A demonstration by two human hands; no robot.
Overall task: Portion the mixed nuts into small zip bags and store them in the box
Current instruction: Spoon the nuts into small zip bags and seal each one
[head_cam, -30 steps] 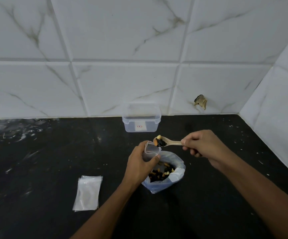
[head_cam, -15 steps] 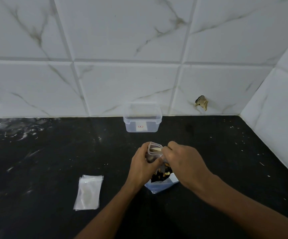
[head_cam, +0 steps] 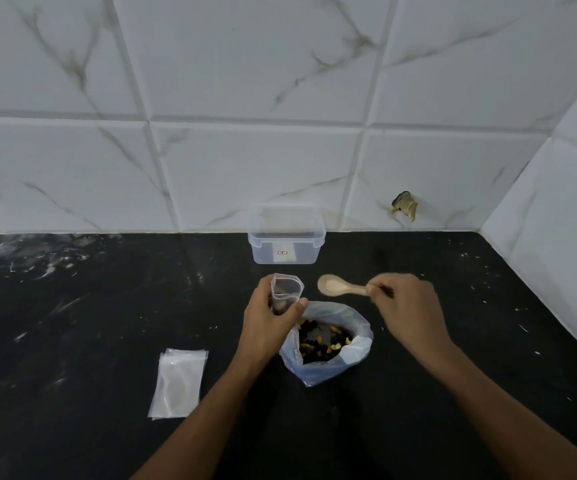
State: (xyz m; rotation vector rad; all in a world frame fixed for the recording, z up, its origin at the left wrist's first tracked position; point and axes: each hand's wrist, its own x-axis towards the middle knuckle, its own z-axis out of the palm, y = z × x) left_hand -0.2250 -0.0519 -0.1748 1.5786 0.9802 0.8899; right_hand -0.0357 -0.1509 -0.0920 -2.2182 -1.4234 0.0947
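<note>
Nearest the front edge of the black worktop (head_cam: 72,341), left of the arms: a flat stack of empty zip bags (head_cam: 178,382). Just past that, mid-worktop, a big plastic bag (head_cam: 328,344) sitting open with the mixed nuts (head_cam: 323,339) showing inside. Left hand (head_cam: 268,320) curled round a small zip bag (head_cam: 285,294), held upright with its mouth open just left of the big bag, some nuts in the bottom. Right hand (head_cam: 408,311) pinching the handle of a wooden spoon (head_cam: 340,286), bowl empty, hovering above the big bag. Farthest back, against the tiled wall (head_cam: 280,98): the clear box (head_cam: 286,242), apart from everything else.
</note>
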